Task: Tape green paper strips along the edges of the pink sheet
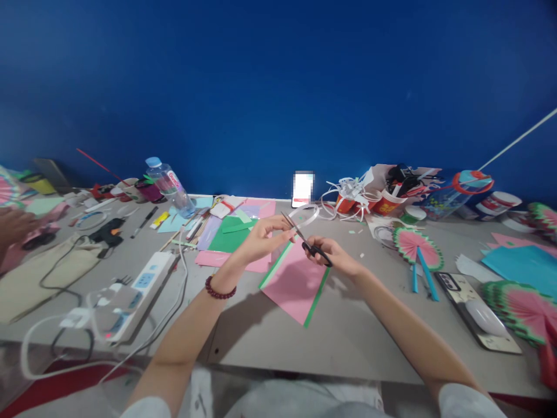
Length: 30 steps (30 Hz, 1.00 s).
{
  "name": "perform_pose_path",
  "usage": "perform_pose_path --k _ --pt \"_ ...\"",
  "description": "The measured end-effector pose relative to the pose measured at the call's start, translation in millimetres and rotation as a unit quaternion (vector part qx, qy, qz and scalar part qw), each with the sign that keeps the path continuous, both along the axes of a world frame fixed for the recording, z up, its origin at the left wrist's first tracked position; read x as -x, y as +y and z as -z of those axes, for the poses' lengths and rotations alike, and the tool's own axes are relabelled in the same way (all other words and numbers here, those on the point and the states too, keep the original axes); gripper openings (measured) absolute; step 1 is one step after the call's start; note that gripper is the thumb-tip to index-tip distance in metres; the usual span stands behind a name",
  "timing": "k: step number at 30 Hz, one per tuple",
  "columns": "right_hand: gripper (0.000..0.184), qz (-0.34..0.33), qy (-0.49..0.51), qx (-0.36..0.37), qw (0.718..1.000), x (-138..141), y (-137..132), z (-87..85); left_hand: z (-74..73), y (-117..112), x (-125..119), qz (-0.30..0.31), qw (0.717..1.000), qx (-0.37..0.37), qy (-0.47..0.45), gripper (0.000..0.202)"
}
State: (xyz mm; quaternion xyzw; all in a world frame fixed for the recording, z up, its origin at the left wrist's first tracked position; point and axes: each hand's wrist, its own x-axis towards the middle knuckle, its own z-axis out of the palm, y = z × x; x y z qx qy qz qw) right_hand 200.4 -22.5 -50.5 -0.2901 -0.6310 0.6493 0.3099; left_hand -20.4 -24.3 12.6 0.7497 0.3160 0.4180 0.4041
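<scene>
My left hand (270,235) is closed, its fingertips pinching a thin white strip (310,217) that curves away in a loop. My right hand (333,255) grips black-handled scissors (310,246), whose blades point up and left, close to the left fingertips. The strip's end between my fingers is too small to make out. Below both hands, a pink sheet of paper (296,284) with green bands along two sides lies flat on the grey table (243,331).
Green paper (226,233) and pink paper lie beyond my left hand. A power strip (141,293) with cables and a bottle (172,186) stand left. Paper cups (387,201), a watermelon-coloured fan (418,248) and a phone (476,313) are right. A co-worker's hand (15,229) shows far left.
</scene>
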Motion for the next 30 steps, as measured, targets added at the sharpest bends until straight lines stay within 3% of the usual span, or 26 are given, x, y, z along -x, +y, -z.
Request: perform_pose_path --k 23,30 --pt "0.033 0.015 -0.002 0.008 1.0 2.6 -0.2 3.5 4.1 1.1 -0.8 -0.013 1.0 0.017 -0.008 0.027" --pt "0.052 -0.011 0.011 -0.001 1.0 1.6 -1.4 -1.3 7.5 4.7 -0.7 0.006 0.999 0.034 -0.017 0.028"
